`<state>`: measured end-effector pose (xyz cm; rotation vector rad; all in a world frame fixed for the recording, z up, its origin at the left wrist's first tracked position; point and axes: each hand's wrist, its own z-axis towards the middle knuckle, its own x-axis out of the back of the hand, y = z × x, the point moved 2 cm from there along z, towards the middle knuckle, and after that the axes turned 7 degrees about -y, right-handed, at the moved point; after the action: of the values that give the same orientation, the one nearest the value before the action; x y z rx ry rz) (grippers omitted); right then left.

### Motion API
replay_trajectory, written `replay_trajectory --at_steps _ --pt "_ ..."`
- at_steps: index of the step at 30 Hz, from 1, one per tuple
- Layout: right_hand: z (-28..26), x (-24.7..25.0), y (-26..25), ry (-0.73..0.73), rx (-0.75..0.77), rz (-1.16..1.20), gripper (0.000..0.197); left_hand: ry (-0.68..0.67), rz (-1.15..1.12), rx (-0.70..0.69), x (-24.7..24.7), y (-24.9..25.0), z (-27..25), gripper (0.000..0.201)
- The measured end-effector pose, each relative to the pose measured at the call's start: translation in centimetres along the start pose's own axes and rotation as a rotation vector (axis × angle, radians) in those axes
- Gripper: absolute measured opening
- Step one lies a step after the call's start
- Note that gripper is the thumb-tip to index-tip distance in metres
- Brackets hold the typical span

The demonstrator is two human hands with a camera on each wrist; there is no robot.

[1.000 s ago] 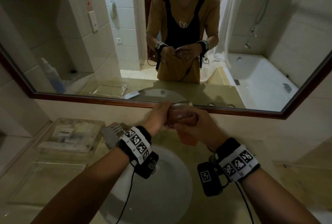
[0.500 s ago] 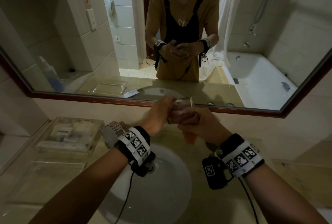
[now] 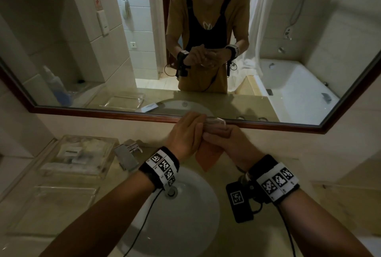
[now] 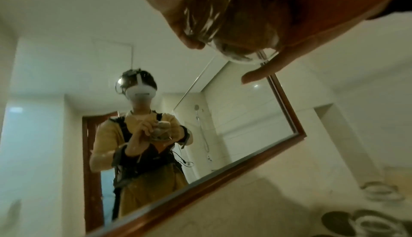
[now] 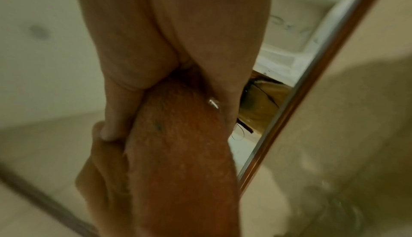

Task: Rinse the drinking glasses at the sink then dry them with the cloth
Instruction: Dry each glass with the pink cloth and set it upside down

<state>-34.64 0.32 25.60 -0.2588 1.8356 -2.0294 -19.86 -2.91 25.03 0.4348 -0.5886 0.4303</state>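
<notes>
Above the sink, close to the mirror's lower frame, both hands hold a clear drinking glass (image 3: pixel 215 122). My left hand (image 3: pixel 186 133) curls round its side; in the left wrist view its thumb and fingers wrap the glass (image 4: pixel 214 22). My right hand (image 3: pixel 228 139) grips an orange cloth (image 3: pixel 206 158) against the glass, with a corner hanging down below the hands. The right wrist view shows the cloth (image 5: pixel 178 143) bunched in that hand's fingers. Most of the glass is hidden behind the hands.
The white basin (image 3: pixel 191 221) lies under my forearms, with the chrome tap (image 3: pixel 128 154) to its left. Clear plastic trays (image 3: pixel 78 153) stand on the counter at the left. Two more glasses (image 4: pixel 382 192) stand on the counter to the right. The mirror (image 3: pixel 206 29) fills the wall ahead.
My left hand's fingers have slid further round the glass and cover more of it. The hands and glass have stayed in about the same place above the sink.
</notes>
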Motion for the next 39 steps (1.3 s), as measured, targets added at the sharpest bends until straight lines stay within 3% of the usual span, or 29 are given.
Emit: replay_trajectory --at_steps 2,4,6,8,9,10,12,14,16,18,20,22,25,27,31,36,39 --pt "0.0 0.1 0.2 0.004 -0.017 0.051 0.04 -0.006 0.031 -0.08 0.4 -0.2 0.1 0.047" --pt "0.0 0.3 0.2 0.018 -0.023 0.029 0.038 -0.031 -0.134 0.053 0.7 -0.2 0.3 0.04" --pt "0.0 0.4 0.0 0.015 0.0 -0.059 0.034 -0.067 -0.402 0.4 0.5 -0.4 0.8 0.032" --pt "0.1 0.4 0.1 -0.014 0.009 -0.116 0.036 -0.128 -0.794 0.881 -0.3 -0.6 1.2 0.032" --pt "0.2 0.4 0.2 -0.021 0.007 -0.126 0.037 -0.138 -0.911 1.029 -0.4 -0.5 1.3 0.034" --pt "0.1 0.4 0.3 -0.016 0.008 -0.132 0.036 -0.15 -0.929 1.059 -0.5 -0.3 1.3 0.035" --pt "0.1 0.5 0.6 0.028 0.016 -0.102 0.031 -0.121 -0.799 0.879 -0.6 0.1 1.0 0.034" --pt "0.0 0.6 0.6 0.111 -0.005 0.01 0.03 -0.079 -0.587 0.575 -0.5 0.4 0.5 0.03" --pt "-0.1 0.8 0.6 0.147 -0.072 0.155 0.035 -0.14 -0.364 0.309 -0.4 0.4 -0.1 0.027" --pt "-0.2 0.9 0.5 0.126 -0.123 0.239 0.037 -0.177 -0.226 0.18 -0.4 0.1 -0.6 0.036" --pt "-0.2 1.1 0.5 0.116 -0.144 0.261 0.042 -0.157 -0.229 0.203 -0.3 0.1 -1.0 0.041" --pt "-0.3 1.1 0.6 0.108 -0.143 0.26 0.046 -0.126 -0.356 0.352 -0.7 0.1 -1.6 0.047" --pt "-0.6 1.1 1.1 0.09 -0.138 0.306 0.044 -0.089 -0.789 0.596 -1.7 0.3 -2.4 0.053" --pt "-0.8 1.1 1.3 0.084 -0.15 0.313 0.047 -0.064 -0.944 0.664 -2.0 0.6 -2.3 0.052" --pt "-1.2 1.2 1.7 0.099 -0.167 0.32 0.047 -0.048 -0.905 0.701 -1.5 0.2 -2.1 0.055" --pt "-1.6 1.8 1.6 0.137 -0.176 0.308 0.045 -0.106 -0.84 0.622 -1.3 -0.1 -2.1 0.049" --pt "-1.7 1.8 1.6 0.156 -0.159 0.325 0.045 -0.137 -0.931 0.634 -1.7 0.0 -1.9 0.049"
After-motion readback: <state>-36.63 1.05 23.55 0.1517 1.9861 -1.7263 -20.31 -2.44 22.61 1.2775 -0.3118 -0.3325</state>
